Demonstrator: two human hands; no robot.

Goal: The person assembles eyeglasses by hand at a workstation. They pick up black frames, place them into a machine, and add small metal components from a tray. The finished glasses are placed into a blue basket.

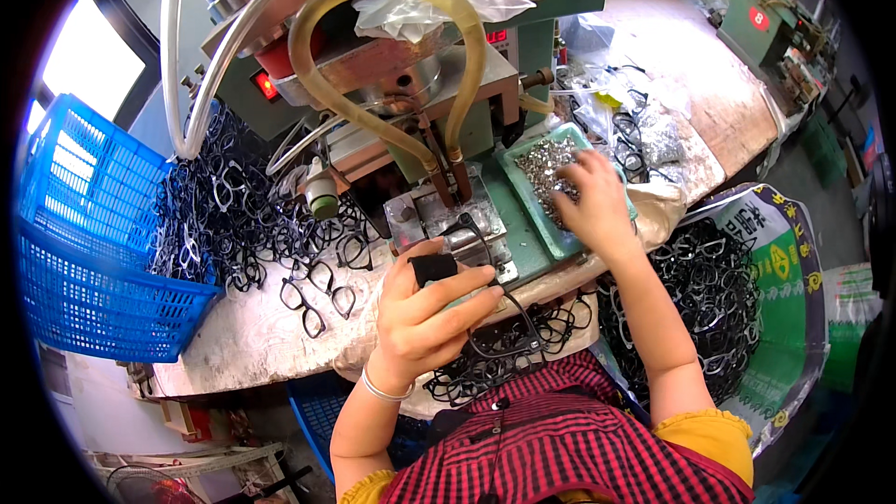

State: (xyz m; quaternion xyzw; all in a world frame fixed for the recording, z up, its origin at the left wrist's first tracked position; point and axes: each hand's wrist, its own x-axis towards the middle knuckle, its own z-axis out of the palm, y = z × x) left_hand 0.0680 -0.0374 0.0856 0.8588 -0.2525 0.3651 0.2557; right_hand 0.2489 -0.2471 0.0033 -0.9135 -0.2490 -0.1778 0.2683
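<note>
My left hand (425,317), with a black band on one finger and a bracelet at the wrist, is closed on a black eyeglass frame (534,325). Part of that frame lies on the metal fixture (481,241) under the machine's head; another part hangs in front of the fixture. Over a green tray (525,189) of small metal parts (546,166) is my right hand (602,205), its fingers bent and apart at the parts. I see nothing in its fingers.
The green machine (551,9) with hoses stands ahead. Black frames (317,289) lie left beside a blue basket (112,303). More frames fill a sack (789,308) at right; others lie near the table's front edge. Clear bags (667,135) are right of the tray.
</note>
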